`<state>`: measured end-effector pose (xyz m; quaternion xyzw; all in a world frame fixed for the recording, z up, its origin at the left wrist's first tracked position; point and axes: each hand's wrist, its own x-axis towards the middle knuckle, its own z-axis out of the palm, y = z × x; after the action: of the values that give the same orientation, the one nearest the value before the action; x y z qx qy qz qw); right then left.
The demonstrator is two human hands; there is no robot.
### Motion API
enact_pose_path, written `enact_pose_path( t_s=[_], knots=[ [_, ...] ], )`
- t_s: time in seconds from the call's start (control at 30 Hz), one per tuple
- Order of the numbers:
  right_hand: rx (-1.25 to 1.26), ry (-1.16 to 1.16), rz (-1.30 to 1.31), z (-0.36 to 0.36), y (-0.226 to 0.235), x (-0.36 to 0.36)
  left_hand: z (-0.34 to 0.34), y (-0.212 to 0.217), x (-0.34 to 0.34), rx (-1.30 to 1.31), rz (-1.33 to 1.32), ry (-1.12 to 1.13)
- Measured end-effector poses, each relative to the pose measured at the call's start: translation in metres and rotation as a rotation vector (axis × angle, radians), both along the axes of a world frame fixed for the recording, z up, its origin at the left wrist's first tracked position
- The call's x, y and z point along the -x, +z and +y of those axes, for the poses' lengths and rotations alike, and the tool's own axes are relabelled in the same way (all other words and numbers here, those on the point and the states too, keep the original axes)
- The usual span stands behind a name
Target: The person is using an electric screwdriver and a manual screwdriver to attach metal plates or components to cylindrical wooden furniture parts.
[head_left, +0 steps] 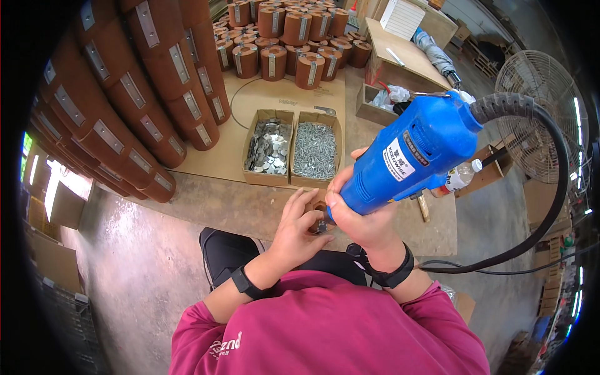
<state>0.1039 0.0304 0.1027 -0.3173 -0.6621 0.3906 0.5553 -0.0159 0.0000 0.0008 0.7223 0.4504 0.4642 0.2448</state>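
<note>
Right hand point(365, 215) clamped on blue power screwdriver point(409, 156) | left hand point(299, 228) pinching small metal piece point(319, 226) | step: driving screw | next: steady alignment.

Your right hand point(365, 222) grips a blue electric screwdriver point(409, 156), tip down at a small brown block point(319, 215) that your left hand point(297, 234) steadies. Just beyond sit two cardboard boxes on the tabletop point(250, 209): metal plates point(269, 148) and screws point(314, 150).
</note>
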Motion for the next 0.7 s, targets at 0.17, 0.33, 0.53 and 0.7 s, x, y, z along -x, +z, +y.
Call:
enact_pose_path(
  t_s=[0.17,0.33,0.53,0.7],
  knots=[
    [-0.024,0.006,-0.003,0.0020,-0.0020,-0.0010,0.0033,-0.0068,-0.0010,-0.020,-0.008,-0.019],
    [0.027,0.036,0.053,0.0025,-0.0066,-0.0011,0.0032,-0.0073,-0.0026,-0.056,0.001,-0.001],
    [0.011,0.047,0.036,0.0036,-0.0065,-0.0029,0.0027,-0.0084,-0.0044,-0.089,-0.017,0.029],
    [0.011,0.060,0.056,0.0040,-0.0061,-0.0041,0.0021,-0.0065,-0.0046,-0.087,0.012,0.045]
  ],
)
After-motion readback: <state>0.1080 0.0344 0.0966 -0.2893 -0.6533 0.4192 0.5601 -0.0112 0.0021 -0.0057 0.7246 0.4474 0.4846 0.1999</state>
